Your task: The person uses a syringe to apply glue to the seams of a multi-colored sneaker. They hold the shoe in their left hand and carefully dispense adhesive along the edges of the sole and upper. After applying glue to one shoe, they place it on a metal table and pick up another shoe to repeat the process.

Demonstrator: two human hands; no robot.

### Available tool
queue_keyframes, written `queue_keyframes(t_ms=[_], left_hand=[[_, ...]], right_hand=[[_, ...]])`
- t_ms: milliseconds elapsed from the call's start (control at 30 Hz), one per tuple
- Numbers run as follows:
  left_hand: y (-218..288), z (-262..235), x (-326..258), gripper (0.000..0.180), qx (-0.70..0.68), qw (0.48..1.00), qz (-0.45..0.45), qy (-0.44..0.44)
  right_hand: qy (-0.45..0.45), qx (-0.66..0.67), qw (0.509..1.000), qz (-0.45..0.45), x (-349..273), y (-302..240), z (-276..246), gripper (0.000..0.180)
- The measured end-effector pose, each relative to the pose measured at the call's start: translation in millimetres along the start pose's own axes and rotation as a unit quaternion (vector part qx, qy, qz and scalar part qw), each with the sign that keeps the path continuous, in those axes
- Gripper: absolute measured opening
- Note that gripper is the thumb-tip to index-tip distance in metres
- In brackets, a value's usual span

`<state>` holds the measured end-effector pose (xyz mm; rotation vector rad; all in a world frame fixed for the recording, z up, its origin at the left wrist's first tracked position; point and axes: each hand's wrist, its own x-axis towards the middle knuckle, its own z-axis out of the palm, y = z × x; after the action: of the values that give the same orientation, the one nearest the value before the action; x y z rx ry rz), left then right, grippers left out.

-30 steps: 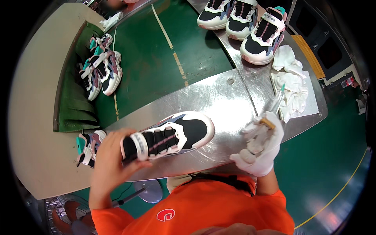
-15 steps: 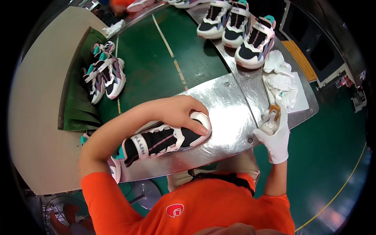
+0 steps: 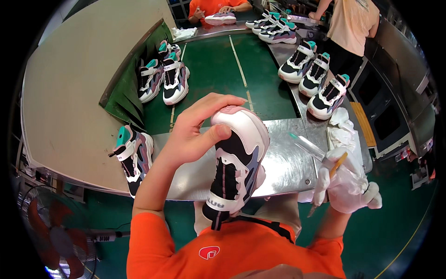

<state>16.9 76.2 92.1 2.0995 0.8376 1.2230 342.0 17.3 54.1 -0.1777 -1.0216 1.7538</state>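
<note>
My bare left hand (image 3: 197,128) is closed around the toe of a black, white and pink sneaker (image 3: 232,165). Toe up, the sneaker tilts above the metal tabletop, with its strap end toward my body. A white glove covers my right hand (image 3: 348,181), which is to the right of the sneaker and apart from it. In its grip is a slim clear tool with a teal tip (image 3: 310,147), pointing up and left. A yellow-brown piece (image 3: 338,165) and a translucent container (image 3: 346,189) are also in that hand; their exact kind cannot be made out.
A green conveyor belt (image 3: 211,79) runs ahead, bearing several sneakers on its left. More sneakers (image 3: 327,97) line the metal edge at right, near crumpled white cloths (image 3: 341,132). One sneaker (image 3: 133,156) stands at left. A fan (image 3: 60,232) is lower left; two people work beyond.
My left hand has lifted the sneaker and turned its toe upward. My right hand has turned, bringing the slim tool into clearer view. The view now takes in more of the far belt.
</note>
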Motion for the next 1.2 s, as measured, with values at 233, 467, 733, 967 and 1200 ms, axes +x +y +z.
queue_keyframes(t_ms=[233,467,733,967,1200], left_hand=[[1.4,-6.7,-3.7,0.053,-0.014,1.0,-0.018,-0.016],[-1.8,-17.1,-9.8,0.055,-0.003,1.0,-0.016,-0.006],[-20.5,-25.0,-22.0,0.057,-0.052,0.997,-0.046,0.026],[-38.9,-29.8,-35.9,0.066,-0.101,0.986,-0.09,0.094],[-69.3,-34.2,-55.3,0.056,-0.172,0.964,-0.086,0.185]], right_hand=[[-0.124,0.064,0.99,0.004,59.2,15.1,26.9,0.13],[-0.129,0.07,0.989,0.005,76.5,29.8,32.3,0.126],[-0.106,-0.013,0.992,0.061,95.0,29.9,38.2,0.084],[-0.102,-0.046,0.983,0.144,115.0,40.1,37.8,0.096],[-0.143,0.073,0.985,0.065,130.4,88.6,13.9,0.113]])
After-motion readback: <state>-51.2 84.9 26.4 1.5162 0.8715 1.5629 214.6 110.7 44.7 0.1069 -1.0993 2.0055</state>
